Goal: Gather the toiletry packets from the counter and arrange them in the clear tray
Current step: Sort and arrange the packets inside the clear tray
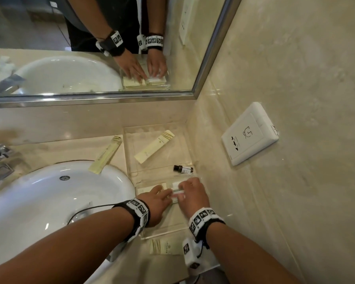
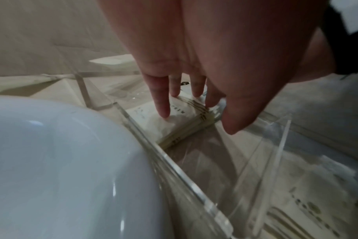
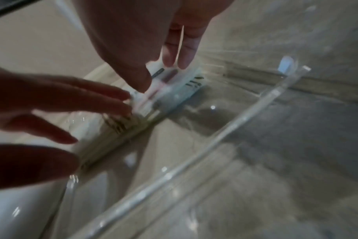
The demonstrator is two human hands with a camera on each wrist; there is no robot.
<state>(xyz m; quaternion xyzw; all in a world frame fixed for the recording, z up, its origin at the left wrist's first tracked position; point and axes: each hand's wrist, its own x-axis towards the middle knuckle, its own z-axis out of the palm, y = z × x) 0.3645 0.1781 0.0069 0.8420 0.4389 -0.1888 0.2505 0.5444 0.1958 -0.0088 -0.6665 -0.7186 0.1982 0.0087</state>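
Loose packet (image 1: 106, 154): lay on the counter beside the sink; light and flat, so you'd lift it by its long edges.
Left hand (image 1: 156, 203): your spread fingers pressed the stacked packets (image 2: 180, 126) in the tray (image 1: 129, 160).
Right hand (image 1: 191, 195): you pinched a slippery white packet (image 3: 174, 84) over that stack.

The right hand (image 1: 190, 194) covers most of a white packet (image 1: 175, 196), its print blurred.

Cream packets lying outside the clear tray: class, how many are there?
2. One long packet lies between the sink and the clear tray; one lies before the tray's near edge. Arms may hide others.
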